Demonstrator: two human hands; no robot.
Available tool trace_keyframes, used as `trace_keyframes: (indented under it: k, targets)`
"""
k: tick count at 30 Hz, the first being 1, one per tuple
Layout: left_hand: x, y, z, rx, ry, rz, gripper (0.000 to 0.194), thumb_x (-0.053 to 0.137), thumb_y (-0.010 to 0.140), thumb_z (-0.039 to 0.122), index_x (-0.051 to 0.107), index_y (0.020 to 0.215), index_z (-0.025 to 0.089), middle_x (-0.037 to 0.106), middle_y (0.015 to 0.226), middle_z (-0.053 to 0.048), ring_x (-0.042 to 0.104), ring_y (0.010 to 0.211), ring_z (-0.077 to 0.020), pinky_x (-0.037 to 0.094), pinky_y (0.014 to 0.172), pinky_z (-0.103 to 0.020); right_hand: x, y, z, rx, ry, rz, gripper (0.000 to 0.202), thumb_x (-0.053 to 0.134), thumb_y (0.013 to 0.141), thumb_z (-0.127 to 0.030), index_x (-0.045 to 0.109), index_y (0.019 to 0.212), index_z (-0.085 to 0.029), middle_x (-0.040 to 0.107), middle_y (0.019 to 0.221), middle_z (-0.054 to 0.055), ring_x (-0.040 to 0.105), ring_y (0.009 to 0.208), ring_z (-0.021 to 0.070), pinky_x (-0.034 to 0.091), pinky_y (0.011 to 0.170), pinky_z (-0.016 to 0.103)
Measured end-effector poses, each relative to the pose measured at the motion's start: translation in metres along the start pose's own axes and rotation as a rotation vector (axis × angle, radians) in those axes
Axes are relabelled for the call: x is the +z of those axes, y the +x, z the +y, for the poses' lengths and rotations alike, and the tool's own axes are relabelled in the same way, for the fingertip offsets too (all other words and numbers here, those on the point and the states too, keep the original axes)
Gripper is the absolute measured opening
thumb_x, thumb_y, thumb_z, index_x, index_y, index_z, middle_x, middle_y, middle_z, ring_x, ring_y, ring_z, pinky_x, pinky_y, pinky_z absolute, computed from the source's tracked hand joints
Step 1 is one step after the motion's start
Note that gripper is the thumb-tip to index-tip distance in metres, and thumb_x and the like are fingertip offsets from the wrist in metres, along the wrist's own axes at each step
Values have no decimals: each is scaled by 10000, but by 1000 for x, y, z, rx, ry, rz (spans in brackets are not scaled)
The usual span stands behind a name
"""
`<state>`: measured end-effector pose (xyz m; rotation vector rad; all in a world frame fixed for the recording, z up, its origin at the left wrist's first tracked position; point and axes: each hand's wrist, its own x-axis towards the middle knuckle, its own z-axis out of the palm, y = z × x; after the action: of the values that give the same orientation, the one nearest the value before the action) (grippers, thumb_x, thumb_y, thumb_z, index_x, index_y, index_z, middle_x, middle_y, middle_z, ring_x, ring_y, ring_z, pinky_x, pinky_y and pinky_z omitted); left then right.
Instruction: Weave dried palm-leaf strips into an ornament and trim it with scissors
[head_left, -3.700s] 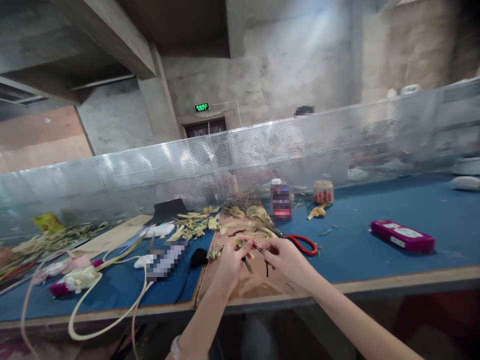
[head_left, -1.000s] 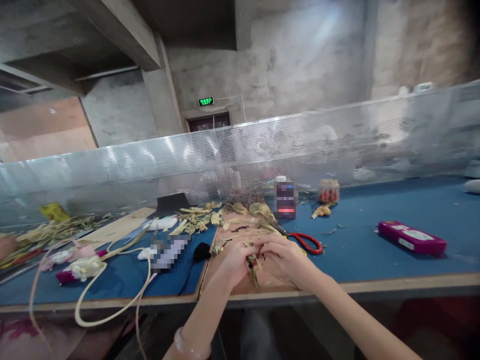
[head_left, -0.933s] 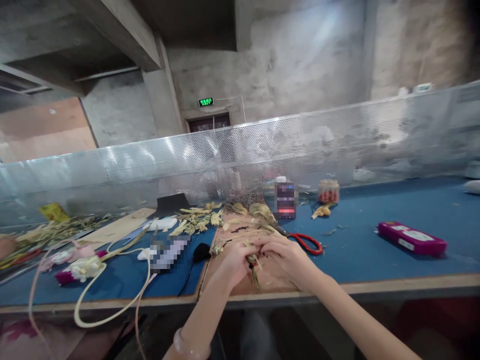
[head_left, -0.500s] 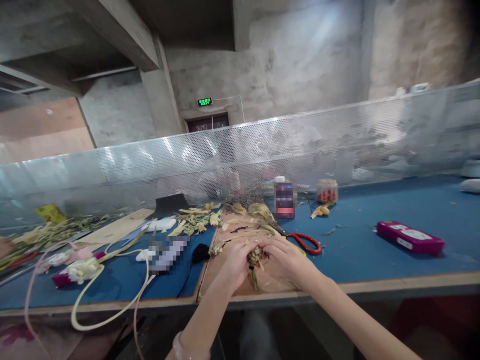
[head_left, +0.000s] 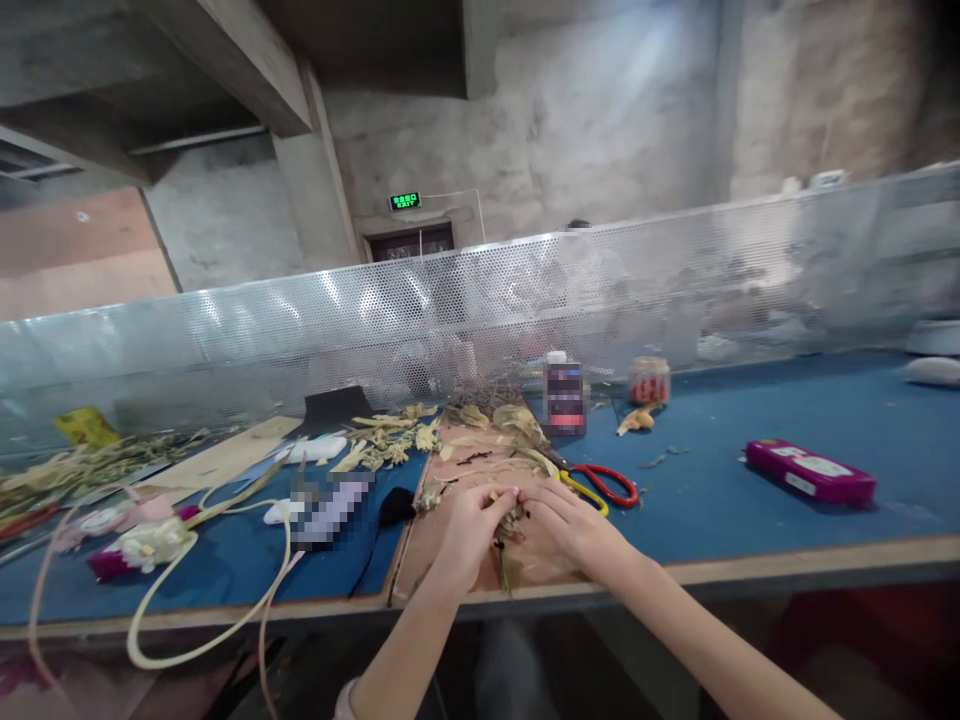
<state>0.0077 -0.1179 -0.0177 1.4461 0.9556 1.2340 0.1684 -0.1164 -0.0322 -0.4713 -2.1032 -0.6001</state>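
Note:
Over a brown board (head_left: 421, 560) at the table's front, my left hand (head_left: 471, 525) and my right hand (head_left: 564, 517) meet with their fingertips together. Both are closed around a small dried plant bundle (head_left: 511, 524), whose stem points down toward the board's front edge. My fingers cover much of the bundle. Scissors (head_left: 616, 485) with red and yellow handles lie just beyond my right hand. Dried leaves and stalks (head_left: 517, 420) are spread on the board's far part, and more dried leaves (head_left: 390, 442) lie to its left.
A pixelated dark upright object (head_left: 565, 400) and a jar (head_left: 649, 381) stand at the back. A purple packet (head_left: 810, 473) lies on the blue tabletop (head_left: 697, 530) at right. Looped pale cords (head_left: 136, 625) hang over the front edge at left. A perforated metal screen (head_left: 330, 310) runs behind.
My fingers have shifted on the plant bundle, with my left thumb and fingertips now pinching near its top. The view has turned slightly to the right. A dark shape shows above the screen.

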Motion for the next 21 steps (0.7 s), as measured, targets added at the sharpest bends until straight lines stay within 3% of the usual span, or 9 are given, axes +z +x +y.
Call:
trace_keyframes:
  k: [4, 9, 12, 16, 21]
  targets:
    - [-6, 5, -1, 12, 121, 23, 265, 640, 680, 360, 696, 824, 146, 690, 787, -56, 604, 737, -186, 456, 589, -247, 2, -1, 0, 47, 86, -4, 233, 327, 913, -165, 546, 989, -140, 611, 912, 108, 548, 927, 208, 500, 815, 369]
    - [-6, 9, -1, 62, 93, 12, 244, 677, 648, 305, 697, 810, 124, 704, 867, -84, 619, 832, -208, 459, 772, -299, 6, -3, 3, 165, 250, 1, 147, 409, 880, -137, 539, 941, -166, 607, 901, 90, 540, 891, 195, 498, 779, 355]
    - [-4, 8, -1, 88, 80, 51, 256, 674, 650, 290, 685, 835, 113, 699, 896, -108, 624, 847, -220, 458, 804, -330, 10, -3, 3, 207, 304, 46, 155, 433, 855, -92, 537, 933, -178, 609, 910, 81, 536, 890, 188, 486, 783, 346]
    - [-1, 4, -2, 274, 315, 175, 220, 617, 714, 301, 666, 859, 143, 686, 887, -84, 618, 854, -213, 455, 810, -348, 19, -4, -1, 274, 318, 145, 203, 394, 846, -58, 532, 915, -190, 605, 930, 77, 527, 907, 188, 469, 786, 354]
    - [4, -3, -3, 535, 624, 294, 138, 561, 767, 255, 635, 864, 191, 651, 877, -47, 596, 880, -192, 443, 823, -347, 28, -7, -3, 428, 295, 189, 221, 366, 838, -63, 545, 847, -192, 594, 817, 60, 537, 803, 181, 464, 722, 327]
